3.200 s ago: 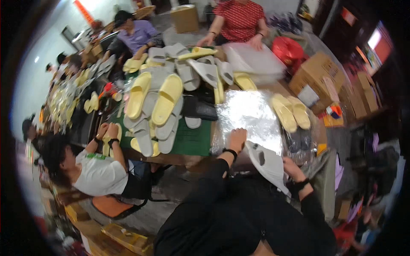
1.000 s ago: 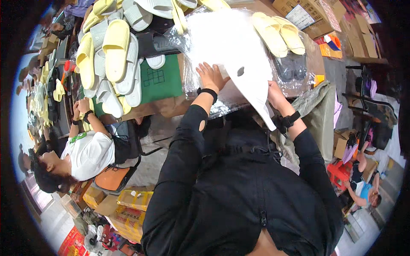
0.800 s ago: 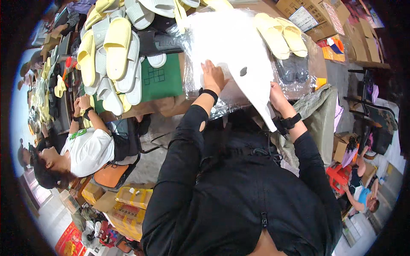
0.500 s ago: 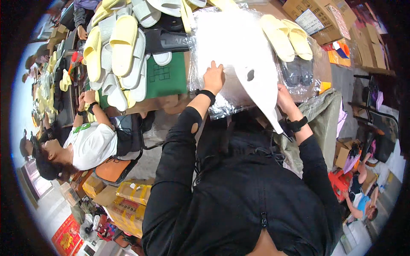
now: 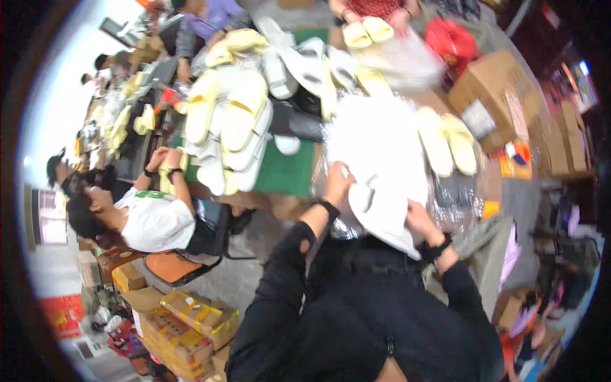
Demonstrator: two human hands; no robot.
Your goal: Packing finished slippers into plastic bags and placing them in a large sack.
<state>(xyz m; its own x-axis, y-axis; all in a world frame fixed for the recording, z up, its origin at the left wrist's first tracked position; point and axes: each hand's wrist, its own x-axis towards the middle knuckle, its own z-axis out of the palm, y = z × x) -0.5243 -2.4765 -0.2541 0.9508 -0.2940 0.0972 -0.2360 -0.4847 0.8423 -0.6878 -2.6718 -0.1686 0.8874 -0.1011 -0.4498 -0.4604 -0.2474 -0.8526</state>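
Note:
A white plastic bag [image 5: 389,219] with an oval cut-out near one end lies in front of me, its near end bent down over the table edge. Beneath or beyond it spreads a bright white area [image 5: 375,130], perhaps more bags, on crinkled clear plastic; I cannot tell where one layer ends. My left hand [image 5: 338,183] is closed at the bag's left edge beside the cut-out. On the opposite side, my right hand [image 5: 421,223] has its fingers closed on the bag's right edge. Motion blurs the fingertips somewhat.
Pale yellow and grey slippers [image 5: 238,118] are heaped at the left on a green mat [image 5: 289,175]. A yellow pair [image 5: 449,143] lies right of the white area, near a cardboard box [image 5: 496,95]. One co-worker [image 5: 149,223] sits at my left; another person's hands [image 5: 394,19] work across the table.
The view has shifted, showing more of the table's far side. The bag's end with the cut-out has folded and crumpled between my hands. My left hand has come closer to the cut-out.

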